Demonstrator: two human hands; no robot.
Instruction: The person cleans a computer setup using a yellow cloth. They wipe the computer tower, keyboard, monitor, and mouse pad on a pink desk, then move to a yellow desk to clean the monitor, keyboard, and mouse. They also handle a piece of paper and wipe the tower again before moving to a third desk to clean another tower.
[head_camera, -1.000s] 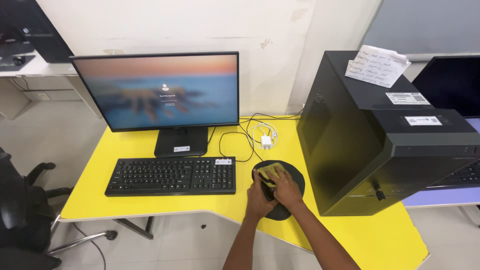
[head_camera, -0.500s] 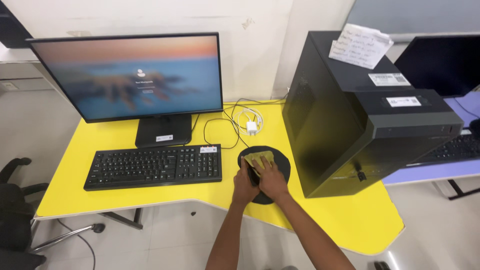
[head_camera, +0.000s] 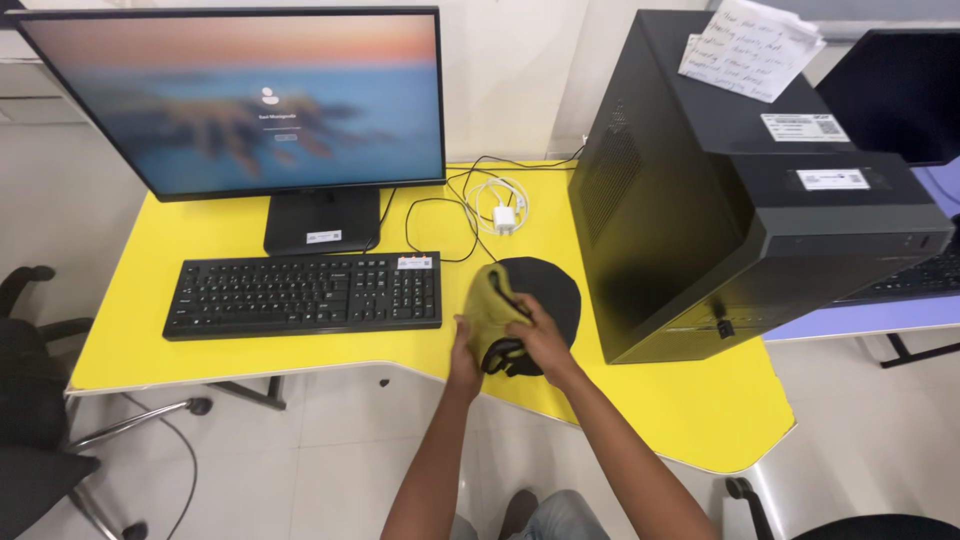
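My two hands meet above the near edge of a round black mouse pad (head_camera: 553, 285) on the yellow desk (head_camera: 220, 240). My right hand (head_camera: 543, 337) grips a yellow cloth (head_camera: 489, 300), which bunches up over a black mouse (head_camera: 505, 359). From the left side, my left hand (head_camera: 463, 350) holds the mouse. The mouse is raised a little off the pad and mostly hidden by cloth and fingers.
A black keyboard (head_camera: 300, 293) lies left of the hands, below a lit monitor (head_camera: 240, 95). A black computer tower (head_camera: 730, 190) with a paper note (head_camera: 752, 48) on top stands close on the right. White charger and cables (head_camera: 500, 215) lie behind the pad. A chair (head_camera: 30, 380) stands at the left.
The cloth and mouse have come up off the pad toward me, and the cloth now stands bunched upright. The camera has moved closer and lower over the desk.
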